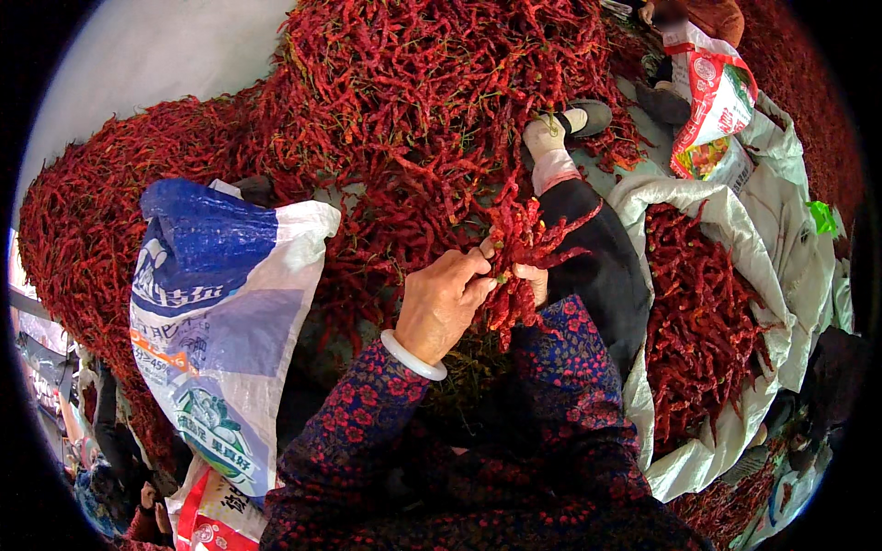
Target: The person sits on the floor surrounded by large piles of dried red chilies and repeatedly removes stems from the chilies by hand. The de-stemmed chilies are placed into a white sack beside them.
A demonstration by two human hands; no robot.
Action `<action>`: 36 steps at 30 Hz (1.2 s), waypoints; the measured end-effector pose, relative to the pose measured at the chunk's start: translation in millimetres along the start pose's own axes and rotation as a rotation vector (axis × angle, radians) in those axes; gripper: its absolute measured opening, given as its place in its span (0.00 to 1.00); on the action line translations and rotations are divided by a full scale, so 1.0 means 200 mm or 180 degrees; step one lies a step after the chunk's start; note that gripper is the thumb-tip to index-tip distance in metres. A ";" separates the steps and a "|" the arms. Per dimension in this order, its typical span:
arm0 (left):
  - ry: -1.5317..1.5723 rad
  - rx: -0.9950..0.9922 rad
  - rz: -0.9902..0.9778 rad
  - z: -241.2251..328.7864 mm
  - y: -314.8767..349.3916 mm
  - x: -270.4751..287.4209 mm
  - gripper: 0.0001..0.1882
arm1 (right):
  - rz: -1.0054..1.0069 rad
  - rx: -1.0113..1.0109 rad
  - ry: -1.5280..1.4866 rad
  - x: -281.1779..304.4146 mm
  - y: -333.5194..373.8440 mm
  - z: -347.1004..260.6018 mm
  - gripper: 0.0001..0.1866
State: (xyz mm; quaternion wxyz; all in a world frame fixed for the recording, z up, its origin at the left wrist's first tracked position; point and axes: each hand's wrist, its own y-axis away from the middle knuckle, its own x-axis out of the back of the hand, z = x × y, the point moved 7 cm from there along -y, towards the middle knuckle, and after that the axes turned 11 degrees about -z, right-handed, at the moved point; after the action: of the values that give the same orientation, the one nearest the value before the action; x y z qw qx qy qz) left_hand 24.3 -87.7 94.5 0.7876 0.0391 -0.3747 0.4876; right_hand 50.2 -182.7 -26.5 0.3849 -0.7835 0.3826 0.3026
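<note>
My right hand (533, 279), mostly hidden behind what it grips, is closed around a bunch of dried red chilies (525, 237). The chilies stick out above and below the fist. From the left, my left hand (439, 303) touches the bunch, its thumb and fingertips pinched on a chili at the bunch's near-left side; greenish stem ends show there. A white bangle (413, 356) circles the left wrist. Beyond both hands rises a large heap of red chilies (432, 101), mixed with pale green stems.
An open white woven sack (772, 354) holding red chilies stands at right. A blue-and-white sack (225, 303) drapes over my left leg area. My dark-trousered leg (593, 257) and shoe (588, 119) reach toward the heap. Another person's hand (648, 13) shows at far right, near a red-and-white sack (712, 101).
</note>
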 end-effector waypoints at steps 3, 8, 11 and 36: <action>0.0107 0.0187 -0.0047 -0.03 0.01 0.01 0.08 | 0.0102 0.0022 0.0143 0.02 -0.01 0.03 0.24; 0.0041 0.0248 -0.0165 -0.05 0.02 0.02 0.07 | -0.0274 0.0232 0.0611 -0.04 -0.02 -0.02 0.24; -0.0159 0.0155 -0.0046 -0.04 0.04 0.05 0.07 | -0.0658 0.0452 0.0118 -0.08 -0.09 0.05 0.24; -0.0729 0.0448 -0.0292 -0.07 0.06 0.01 0.05 | 0.0394 -0.0052 0.0307 -0.09 0.00 0.01 0.29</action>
State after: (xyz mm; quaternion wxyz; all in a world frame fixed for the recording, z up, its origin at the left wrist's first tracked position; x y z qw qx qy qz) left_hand 22.5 -74.1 81.7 0.7565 0.1668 -0.4249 0.4684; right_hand 39.9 -173.4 -13.6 0.3402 -0.7751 0.4459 0.2908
